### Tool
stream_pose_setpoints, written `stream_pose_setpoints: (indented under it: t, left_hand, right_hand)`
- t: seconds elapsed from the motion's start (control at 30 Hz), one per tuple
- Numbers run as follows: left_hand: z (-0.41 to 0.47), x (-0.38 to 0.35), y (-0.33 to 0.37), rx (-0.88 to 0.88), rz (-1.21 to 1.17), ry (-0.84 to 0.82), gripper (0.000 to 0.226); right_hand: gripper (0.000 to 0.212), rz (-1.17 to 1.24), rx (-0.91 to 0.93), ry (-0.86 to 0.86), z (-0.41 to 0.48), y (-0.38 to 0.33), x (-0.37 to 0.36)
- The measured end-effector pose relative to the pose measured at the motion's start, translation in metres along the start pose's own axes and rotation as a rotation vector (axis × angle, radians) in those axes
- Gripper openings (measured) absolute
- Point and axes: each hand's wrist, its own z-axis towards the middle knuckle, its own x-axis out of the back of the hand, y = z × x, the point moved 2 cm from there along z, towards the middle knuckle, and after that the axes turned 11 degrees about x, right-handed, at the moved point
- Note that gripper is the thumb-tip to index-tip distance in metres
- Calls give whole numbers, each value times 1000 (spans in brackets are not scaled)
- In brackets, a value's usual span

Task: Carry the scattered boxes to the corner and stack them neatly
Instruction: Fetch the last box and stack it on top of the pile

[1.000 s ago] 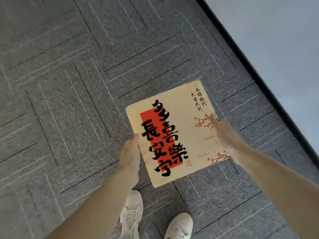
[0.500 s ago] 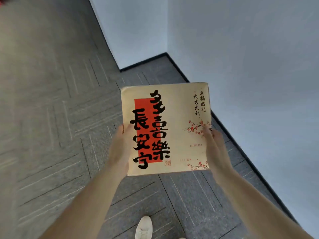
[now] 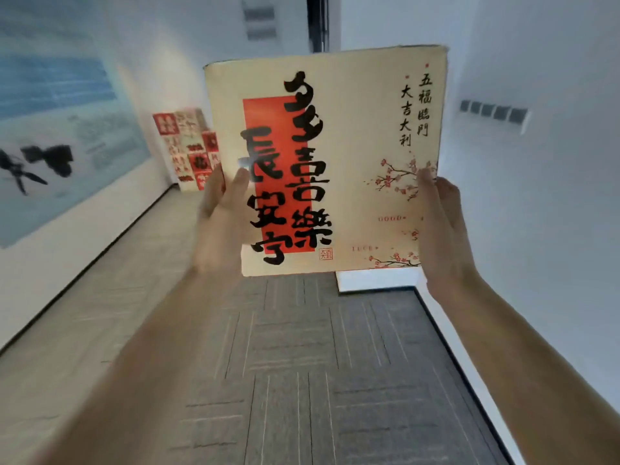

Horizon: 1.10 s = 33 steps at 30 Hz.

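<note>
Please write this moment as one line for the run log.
phase: carry | box: held up, front facing camera | left hand: grips left edge | right hand: grips right edge | stack: ahead, not reached

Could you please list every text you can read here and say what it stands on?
"多喜樂 長安寧": large black brushwork on the box.
"五福臨門 大吉大利": small columns, box's upper right.
"GOOD" and "LUCK": faint red print on the box.
The red seal on the box: too small.
Print on the stacked boxes and wall poster: blurred, unreadable.
</note>
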Motion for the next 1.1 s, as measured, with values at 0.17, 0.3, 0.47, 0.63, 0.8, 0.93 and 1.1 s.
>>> stream_pose_setpoints:
  t: [0.17,0.3,0.47,0.63,0.8,0.93,1.1]
  left_hand:
    - [-9,58,49,-107,-18,150,48]
    - [3,117,67,-141,-38,211,14]
    - [52,192,76,-176,-85,220,15]
    - [128,251,88,-250,-76,173,35]
    - [204,309,94,-235,-90,176,36]
    - [259,357,90,-224,-93,224,35]
    - [337,397,74,-225,-87,255,41]
  right_hand:
    - [70,73,58,-57,7,-45,-79]
    - [69,108,30,-99,9,-67,-149]
    - [54,148,17,-117,17,-62,-233]
    - [61,175,50,-85,34,-52,-322]
    - [72,146,72,-84,72,-42,-413]
    - [73,131,87,-132,101,-24,-485]
    - [64,169,68,-160,144,20,-558]
